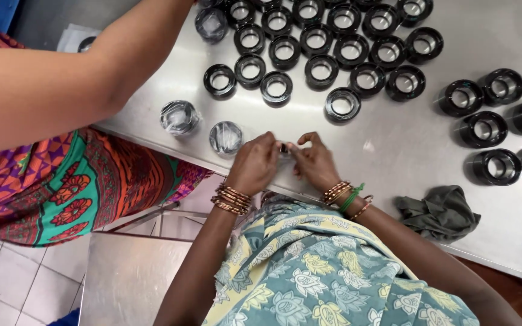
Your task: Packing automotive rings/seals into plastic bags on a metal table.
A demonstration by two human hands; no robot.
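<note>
My left hand [254, 164] and my right hand [314, 162] meet at the near edge of a steel table [394, 139], fingers closed together around one small dark part [284, 148] mostly hidden between them. Both wrists carry bangles. Just left of my left hand stands a black ring wrapped in clear plastic [225, 137], with a second wrapped ring [179, 117] further left. Several bare black rings [342, 104] sit in rows beyond my hands.
Another person's bare arm [61, 78] reaches over the table's left end, above a bright patterned garment. More black rings [483, 128] stand at the right. A crumpled grey-green cloth [439, 212] lies near the front edge. A tiled floor shows at lower left.
</note>
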